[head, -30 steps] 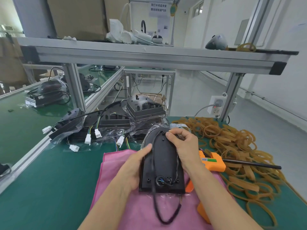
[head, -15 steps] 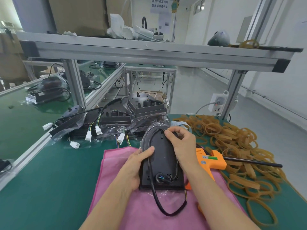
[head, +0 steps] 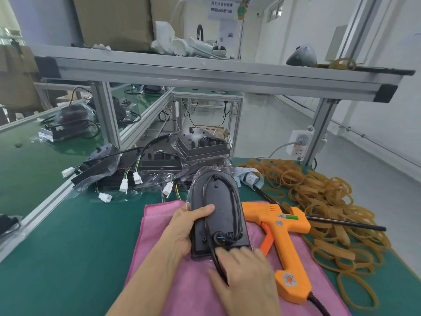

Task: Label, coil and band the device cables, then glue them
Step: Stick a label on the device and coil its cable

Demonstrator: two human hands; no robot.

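Routing the cable round the black device

The left hand grips the rigid device on the pink cloth; the right hand pinches its limp, springy cable at the near edge, probably best held close to its exit.

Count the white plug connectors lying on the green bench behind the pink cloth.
5. One far left, one nearest the bench edge, two side by side mid-pile, one just above the cloth. Others may be hidden under the bagged devices.
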